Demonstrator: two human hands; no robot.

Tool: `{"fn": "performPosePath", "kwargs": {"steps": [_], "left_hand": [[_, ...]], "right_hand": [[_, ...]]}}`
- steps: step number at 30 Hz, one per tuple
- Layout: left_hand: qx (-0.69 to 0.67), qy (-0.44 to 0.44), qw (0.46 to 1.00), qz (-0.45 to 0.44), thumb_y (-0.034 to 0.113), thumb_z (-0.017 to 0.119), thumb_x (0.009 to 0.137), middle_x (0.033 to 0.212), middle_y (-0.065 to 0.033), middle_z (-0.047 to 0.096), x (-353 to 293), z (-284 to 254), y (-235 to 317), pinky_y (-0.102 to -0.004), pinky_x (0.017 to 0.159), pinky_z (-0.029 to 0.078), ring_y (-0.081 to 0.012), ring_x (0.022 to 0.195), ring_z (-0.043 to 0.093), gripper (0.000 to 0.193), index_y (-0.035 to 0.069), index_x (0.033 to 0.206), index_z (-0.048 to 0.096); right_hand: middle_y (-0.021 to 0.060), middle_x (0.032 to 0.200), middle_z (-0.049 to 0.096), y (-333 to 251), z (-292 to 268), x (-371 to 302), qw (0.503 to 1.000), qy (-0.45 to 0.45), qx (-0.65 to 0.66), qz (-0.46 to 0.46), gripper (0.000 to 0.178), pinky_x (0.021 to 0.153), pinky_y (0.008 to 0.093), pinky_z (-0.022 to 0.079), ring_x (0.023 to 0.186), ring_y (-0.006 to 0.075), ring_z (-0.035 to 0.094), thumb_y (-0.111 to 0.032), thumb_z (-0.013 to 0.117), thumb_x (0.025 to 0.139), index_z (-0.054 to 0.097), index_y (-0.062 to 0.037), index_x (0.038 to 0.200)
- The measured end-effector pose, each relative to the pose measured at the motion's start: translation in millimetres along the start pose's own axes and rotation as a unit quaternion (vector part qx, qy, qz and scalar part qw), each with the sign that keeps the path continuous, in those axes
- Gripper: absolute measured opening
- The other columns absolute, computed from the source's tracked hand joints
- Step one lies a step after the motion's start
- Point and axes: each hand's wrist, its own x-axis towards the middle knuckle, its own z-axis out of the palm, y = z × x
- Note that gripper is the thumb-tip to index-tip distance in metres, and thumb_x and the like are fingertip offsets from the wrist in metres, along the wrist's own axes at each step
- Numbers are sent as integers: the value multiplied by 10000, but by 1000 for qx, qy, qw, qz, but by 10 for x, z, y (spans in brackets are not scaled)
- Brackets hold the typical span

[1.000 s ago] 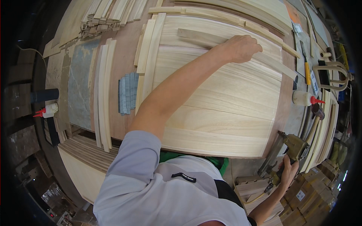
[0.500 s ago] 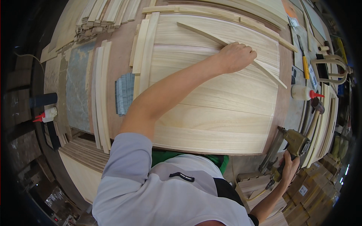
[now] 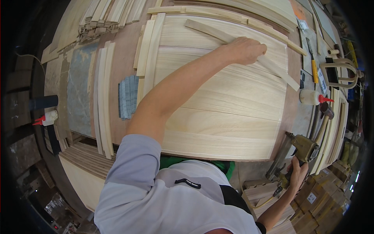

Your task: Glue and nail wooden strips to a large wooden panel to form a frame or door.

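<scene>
My left hand (image 3: pixel 246 50) is closed round a thin wooden strip (image 3: pixel 278 71) and holds it slantwise over the far part of a pale wooden panel (image 3: pixel 218 99). The strip's far left end reaches toward the panel's back edge, and its other end passes the right edge. My right hand (image 3: pixel 297 171) grips the handle of a nail gun (image 3: pixel 305 147) beside the panel's near right corner. Its nose points leftward, and a hose fitting shows below the hand. A thin white line runs along the panel's right edge.
Wooden strips (image 3: pixel 227 16) border the panel at the back, others (image 3: pixel 148 54) at its left. Grey-blue staple strips (image 3: pixel 128 97) lie left of it. A glue bottle (image 3: pixel 310 97), a hammer (image 3: pixel 326 113) and a yellow-handled tool (image 3: pixel 314 70) lie at right. Cardboard boxes (image 3: pixel 317 197) stand lower right.
My left hand has moved slightly farther away, and the wooden strip has turned so that more of its broad face shows. My right hand and the nail gun stay nearly in place.
</scene>
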Motion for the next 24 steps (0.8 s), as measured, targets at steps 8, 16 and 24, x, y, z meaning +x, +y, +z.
{"fn": "performPosePath", "kwargs": {"steps": [8,16,24], "left_hand": [[-43,-50,998,-9,273,513,903,1125,-137,622,53,-85,76,-420,936,436,-320,1077,562,314,53,1100,621],[-51,-54,996,-42,162,636,830,1175,-137,600,-22,-118,83,-392,964,431,-307,1111,549,344,39,1149,599],[-21,27,997,74,166,691,812,1083,-124,580,29,-5,5,-408,884,465,-310,1033,562,329,54,1111,613]], "right_hand": [[26,621,546,-28,-70,-31,997,11,-68,29,252,508,288,381,532,115,501,-228,632,850,587,5,935],[26,611,551,-153,-1,-2,997,-10,-60,41,218,500,292,391,523,116,507,-213,621,838,594,2,856],[33,620,542,-92,-54,-20,998,-3,-52,35,272,506,290,390,524,125,501,-242,639,842,564,9,919]]}}
